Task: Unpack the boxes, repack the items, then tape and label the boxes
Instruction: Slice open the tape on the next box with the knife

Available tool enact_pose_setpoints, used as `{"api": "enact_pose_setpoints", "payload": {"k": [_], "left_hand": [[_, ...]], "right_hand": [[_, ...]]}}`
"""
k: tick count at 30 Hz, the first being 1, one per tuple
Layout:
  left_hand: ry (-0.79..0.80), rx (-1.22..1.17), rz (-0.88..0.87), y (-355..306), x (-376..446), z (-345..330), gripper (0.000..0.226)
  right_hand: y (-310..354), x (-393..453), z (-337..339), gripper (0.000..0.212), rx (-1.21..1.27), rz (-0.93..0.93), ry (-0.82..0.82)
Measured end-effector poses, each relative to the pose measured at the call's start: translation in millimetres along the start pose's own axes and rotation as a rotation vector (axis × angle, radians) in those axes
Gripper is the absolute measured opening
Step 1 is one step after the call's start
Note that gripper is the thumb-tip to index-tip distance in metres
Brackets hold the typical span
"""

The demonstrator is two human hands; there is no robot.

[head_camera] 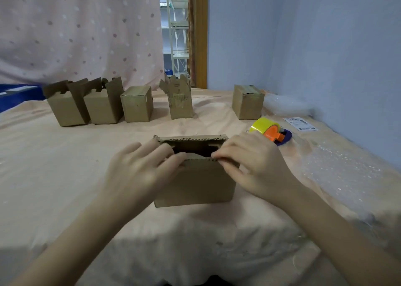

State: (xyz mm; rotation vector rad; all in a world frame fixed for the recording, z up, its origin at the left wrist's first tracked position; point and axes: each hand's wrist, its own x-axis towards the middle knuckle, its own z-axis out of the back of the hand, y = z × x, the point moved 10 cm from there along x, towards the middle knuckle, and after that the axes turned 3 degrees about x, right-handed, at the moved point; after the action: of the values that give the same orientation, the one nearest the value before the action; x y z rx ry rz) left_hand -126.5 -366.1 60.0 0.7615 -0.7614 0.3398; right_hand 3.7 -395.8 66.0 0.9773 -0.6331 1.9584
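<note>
A table draped in a peach cloth [65, 166] fills the view, and on it, nearest the viewer, stands the near box [195, 183], a small brown cardboard carton that serves here as the landmark. Its far flap stands upright with the corrugated edge showing, the near flap is folded partway inward, and the interior is dark, so its contents cannot be told. To the right of the near box a sheet of bubble wrap [347, 177] lies on the cloth along the blue wall. Beyond the near box a row of five smaller cartons crosses the table: to the far left two open boxes [86, 110] with raised flaps, touching side by side; next a closed box [136, 104]; straight behind, a narrow torn box [180, 101] with ragged open flaps; and to the far right, well apart, a second closed box [247, 102]. The left hand [141, 170] rests on the left upper corner of the near box, fingers loosely bent over the near flap's edge, fingertips at the opening. The right hand [253, 166] grips the right upper corner, fingers curled over the same flap. Just behind and right of the near box lies a tape dispenser [271, 131], a yellow roll on an orange-and-blue holder; farther right a printed label [300, 124] lies flat.
</note>
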Motion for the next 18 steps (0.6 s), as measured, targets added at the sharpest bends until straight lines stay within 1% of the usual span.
{"api": "enact_pose_setpoints", "payload": {"k": [3, 5, 6, 8, 12, 13, 14, 16, 18], "left_hand": [[-0.109, 0.052, -0.105, -25.0, -22.1, 1.6, 0.019], [-0.113, 0.025, -0.129, -33.8, -37.8, -9.0, 0.021], [-0.095, 0.013, -0.130, -35.8, -44.1, -16.1, 0.021], [-0.067, -0.003, -0.109, -36.1, -52.7, -26.4, 0.024], [-0.052, -0.101, -0.027, -31.2, -48.4, -26.1, 0.025], [-0.045, -0.119, -0.011, -28.7, -44.7, -25.3, 0.023], [-0.035, -0.133, 0.007, -24.4, -41.0, -25.4, 0.019], [-0.002, -0.171, 0.052, -13.7, -34.5, -29.1, 0.011], [0.059, -0.223, 0.094, -3.8, -28.6, -36.0, 0.017]], "right_hand": [[23.9, -17.6, -3.4, 0.012, -0.179, 0.193, -0.009], [34.2, -31.7, -14.9, 0.009, -0.245, 0.277, 0.009], [35.6, -37.5, -20.9, 0.007, -0.246, 0.288, 0.026], [31.3, -43.0, -26.8, 0.005, -0.186, 0.250, 0.051], [19.4, -43.2, -29.6, 0.031, 0.016, 0.103, 0.075], [17.7, -43.2, -30.9, 0.034, 0.038, 0.084, 0.074], [17.0, -42.7, -32.6, 0.034, 0.030, 0.079, 0.070], [18.6, -40.4, -36.1, 0.023, -0.023, 0.100, 0.069], [16.2, -33.4, -35.8, 0.014, 0.018, 0.069, 0.081]]}}
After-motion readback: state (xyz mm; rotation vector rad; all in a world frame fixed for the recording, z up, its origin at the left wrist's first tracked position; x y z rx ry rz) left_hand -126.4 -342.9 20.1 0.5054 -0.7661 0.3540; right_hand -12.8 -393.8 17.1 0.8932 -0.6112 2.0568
